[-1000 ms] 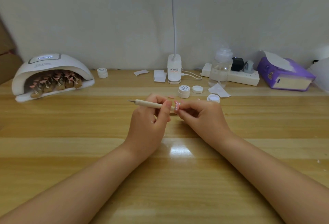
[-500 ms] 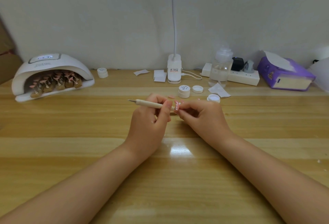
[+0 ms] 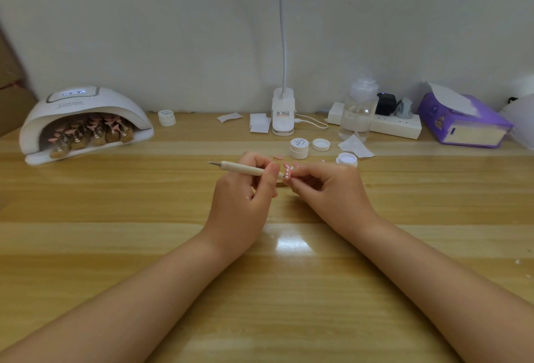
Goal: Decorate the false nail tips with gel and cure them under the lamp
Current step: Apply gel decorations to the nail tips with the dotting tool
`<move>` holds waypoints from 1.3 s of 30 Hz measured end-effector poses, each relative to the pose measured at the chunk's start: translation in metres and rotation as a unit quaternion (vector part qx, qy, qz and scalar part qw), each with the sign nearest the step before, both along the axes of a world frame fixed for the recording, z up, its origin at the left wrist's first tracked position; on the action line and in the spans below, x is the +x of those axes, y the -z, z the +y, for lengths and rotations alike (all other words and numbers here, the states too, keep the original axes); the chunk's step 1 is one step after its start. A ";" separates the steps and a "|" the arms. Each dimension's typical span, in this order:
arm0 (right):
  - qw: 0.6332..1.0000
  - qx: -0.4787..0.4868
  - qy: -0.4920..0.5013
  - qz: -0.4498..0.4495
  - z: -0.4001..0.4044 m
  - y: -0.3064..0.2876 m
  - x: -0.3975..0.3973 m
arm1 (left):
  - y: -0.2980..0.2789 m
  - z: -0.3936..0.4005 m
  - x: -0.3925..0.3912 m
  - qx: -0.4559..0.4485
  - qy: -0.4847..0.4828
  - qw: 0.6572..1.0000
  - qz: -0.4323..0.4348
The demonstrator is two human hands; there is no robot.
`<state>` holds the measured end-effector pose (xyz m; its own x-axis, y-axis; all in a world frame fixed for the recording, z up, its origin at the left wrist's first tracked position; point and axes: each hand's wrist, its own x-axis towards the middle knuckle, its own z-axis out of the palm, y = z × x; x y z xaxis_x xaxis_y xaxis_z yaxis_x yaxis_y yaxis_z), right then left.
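Note:
My left hand (image 3: pixel 245 198) grips a wooden dotting pen (image 3: pixel 242 168) that lies across its fingers, metal point to the left, its other end at the nail tip. My right hand (image 3: pixel 329 189) pinches a pink false nail tip (image 3: pixel 288 172) with small white dots. Both hands hover over the middle of the wooden table (image 3: pixel 144 241). At the far left stands the white curing lamp (image 3: pixel 83 108), holding several pink tips on brown stands (image 3: pixel 89 133). An open gel pot (image 3: pixel 346 159) and a closed gel pot (image 3: pixel 299 148) sit just beyond my hands.
A loose lid (image 3: pixel 321 144), a pink tip (image 3: pixel 278 156) and paper scraps (image 3: pixel 356 146) lie behind the hands. Along the wall are a desk lamp base (image 3: pixel 283 115), a clear bottle (image 3: pixel 359 111), a power strip (image 3: pixel 396 125), a purple tissue box (image 3: pixel 465 123) and another pot (image 3: pixel 167 118).

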<state>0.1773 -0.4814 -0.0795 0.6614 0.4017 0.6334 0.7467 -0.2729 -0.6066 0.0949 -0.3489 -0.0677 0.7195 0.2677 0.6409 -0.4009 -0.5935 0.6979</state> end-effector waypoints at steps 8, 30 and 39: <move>1.000 -0.003 -0.001 -0.002 -0.001 0.000 0.000 | -0.001 -0.001 -0.001 -0.005 -0.005 1.000 0.010; 1.000 -0.003 0.006 0.019 -0.001 -0.001 -0.001 | -0.009 -0.002 -0.003 -0.053 -0.004 0.998 -0.036; 1.000 -0.007 0.002 0.016 -0.001 -0.002 -0.002 | -0.021 -0.001 -0.004 -0.053 -0.003 0.996 -0.076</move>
<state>0.1752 -0.4824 -0.0776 0.6828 0.4067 0.6070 0.7260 -0.2846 -0.6260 0.0910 -0.3499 -0.0468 0.6147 0.3437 0.7099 -0.5033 -0.5220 0.6886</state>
